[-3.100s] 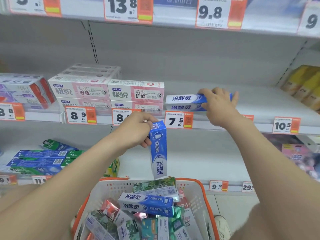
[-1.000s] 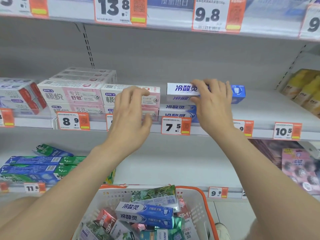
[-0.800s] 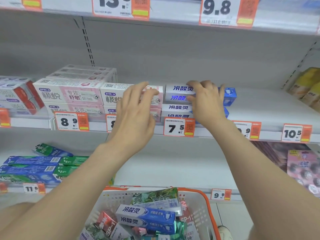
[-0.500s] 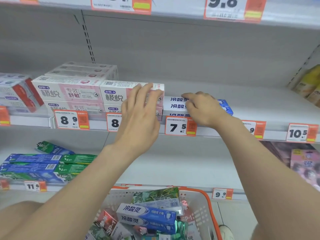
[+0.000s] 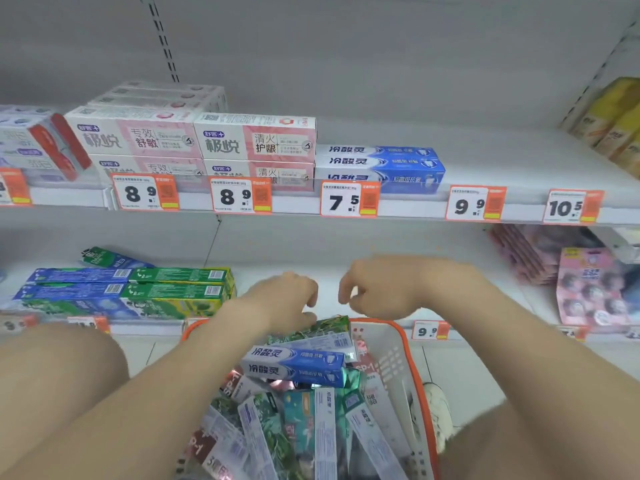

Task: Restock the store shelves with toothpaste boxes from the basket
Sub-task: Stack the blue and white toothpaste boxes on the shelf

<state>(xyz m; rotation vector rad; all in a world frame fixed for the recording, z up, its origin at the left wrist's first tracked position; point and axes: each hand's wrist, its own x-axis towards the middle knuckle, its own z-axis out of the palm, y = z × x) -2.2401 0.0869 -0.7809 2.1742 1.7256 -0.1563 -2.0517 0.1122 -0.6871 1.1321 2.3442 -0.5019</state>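
**A:** What lies out past your left hand?

**B:** Off to the left of my left hand [image 5: 284,299], green and blue boxes [image 5: 131,289] lie flat on the lower shelf [image 5: 277,265]. Their long axes run left to right.

**A:** And the hand itself?

**B:** Palm down over the far rim of the basket [image 5: 405,358], fingers loosely curled, nothing in them. I cannot tell whether the thumb touches the green box [image 5: 311,329] under it.

**A:** The toothpaste boxes [image 5: 304,427]?

**B:** Piled in the basket below both hands. The blue box [image 5: 294,363] on top lies crosswise, long axis left to right, white end toward my left arm. Those nearer me point mostly away from me.

**A:** Your right hand?

**B:** My right hand [image 5: 377,289] hovers just beside the left, apart from it. The wrist is bent and the fingers droop loosely, holding nothing.

**A:** Above it?

**B:** The blue stack [image 5: 381,168] on the upper shelf [image 5: 502,157], lying lengthwise along the edge, behind the 7.5 tag [image 5: 348,199].
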